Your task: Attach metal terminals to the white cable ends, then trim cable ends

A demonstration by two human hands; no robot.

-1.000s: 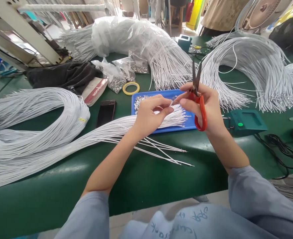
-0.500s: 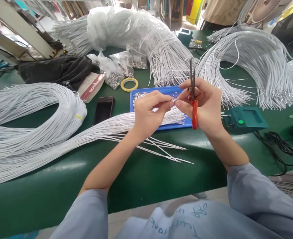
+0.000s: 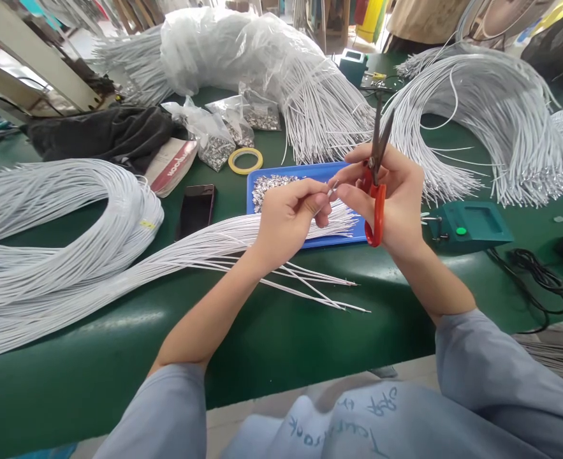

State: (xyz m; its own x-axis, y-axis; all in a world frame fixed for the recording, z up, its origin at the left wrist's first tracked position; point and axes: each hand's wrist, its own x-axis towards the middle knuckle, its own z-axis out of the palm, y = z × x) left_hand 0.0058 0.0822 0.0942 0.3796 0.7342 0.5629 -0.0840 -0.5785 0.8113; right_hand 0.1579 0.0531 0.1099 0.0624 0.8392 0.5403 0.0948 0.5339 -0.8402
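My left hand point(image 3: 288, 213) pinches a thin white wire near its end, where a small shiny metal tip point(image 3: 332, 190) shows. Scissors point(image 3: 380, 213) with red handles hang in my right hand point(image 3: 400, 197), blades pointing up and slightly apart. The right thumb and forefinger are at the metal tip, close to the left fingertips. Below both hands is a blue tray point(image 3: 319, 171) with a pile of small metal pieces point(image 3: 272, 186). The ends of a white wire bundle point(image 3: 214, 237) lie over the tray, partly hidden by my left hand.
Left of the tray lie a phone point(image 3: 195, 211), yellow tape point(image 3: 245, 160) and bags of metal parts point(image 3: 215, 145). More coiled wire bundles stand at the left point(image 3: 118, 197) and right point(image 3: 511, 108). A teal device point(image 3: 482, 226) with a cord sits beside my right hand.
The scissor blades have spread a little and the scissors have turned slightly in my right hand. My fingertips have shifted slightly, so the metal tip shows more clearly.
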